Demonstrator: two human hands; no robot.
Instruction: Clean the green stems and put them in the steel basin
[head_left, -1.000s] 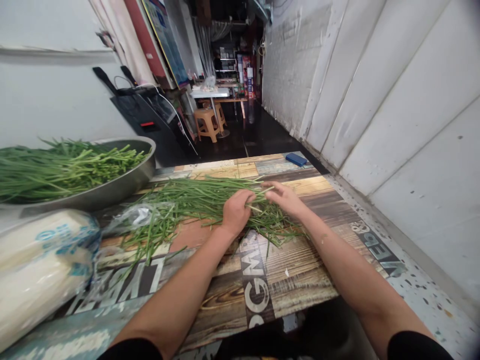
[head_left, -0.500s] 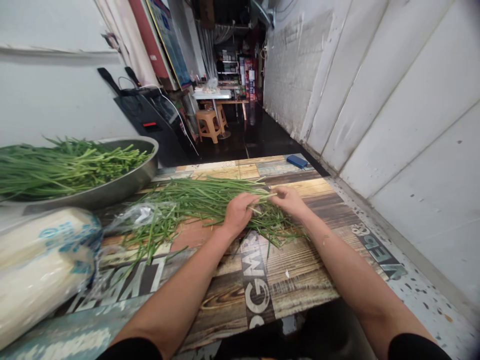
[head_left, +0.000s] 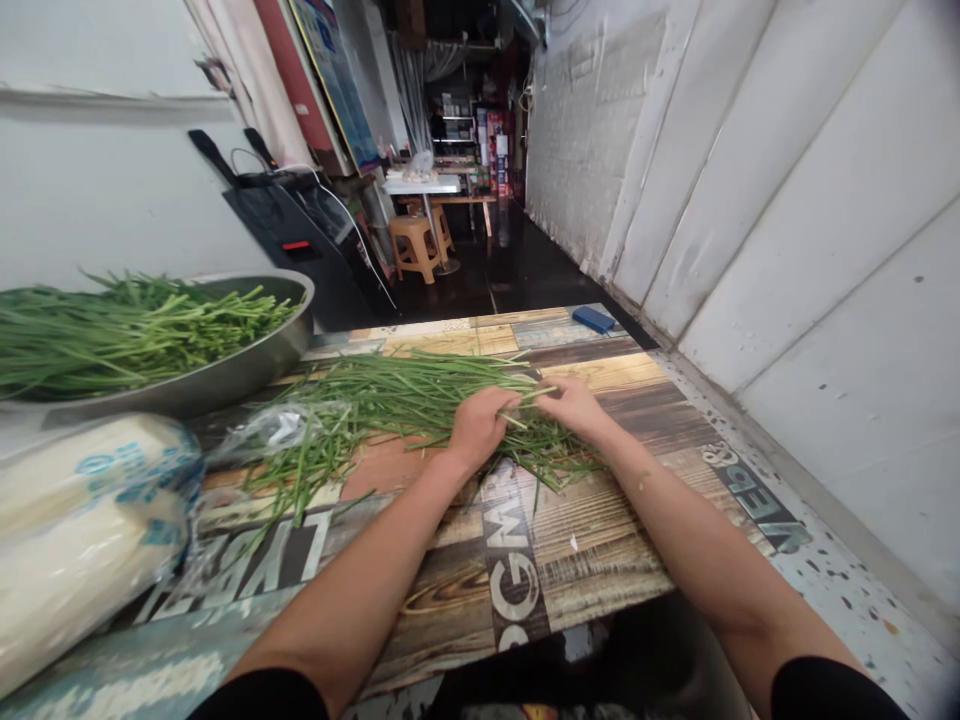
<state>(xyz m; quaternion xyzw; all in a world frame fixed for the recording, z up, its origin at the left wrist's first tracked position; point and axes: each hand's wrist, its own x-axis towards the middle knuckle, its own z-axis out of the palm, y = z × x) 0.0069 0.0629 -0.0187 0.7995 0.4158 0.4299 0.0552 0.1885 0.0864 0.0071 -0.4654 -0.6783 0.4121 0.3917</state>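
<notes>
A loose heap of long green garlic chives [head_left: 405,385] lies across the wood-patterned table [head_left: 600,560]. At the heap's right end, my left hand [head_left: 480,425] is closed around a few stalks, their pale cut ends sticking out to the right. Just beside it, my right hand [head_left: 571,405] pinches the pale end of a stalk between thumb and fingers. Short trimmed bits and scraps lie under and in front of both hands. The palm side of each hand is hidden.
A metal basin [head_left: 292,340] piled with chives stands at the left. In front of it lie plastic-wrapped white packages [head_left: 90,520] and a crumpled clear bag [head_left: 281,428]. A small blue box [head_left: 593,319] sits near the far edge. A white wall [head_left: 787,200] runs along the right.
My right hand has shifted very slightly left, still pinching at the stalk ends. My left hand stays almost in place; the camera view has moved a little.
</notes>
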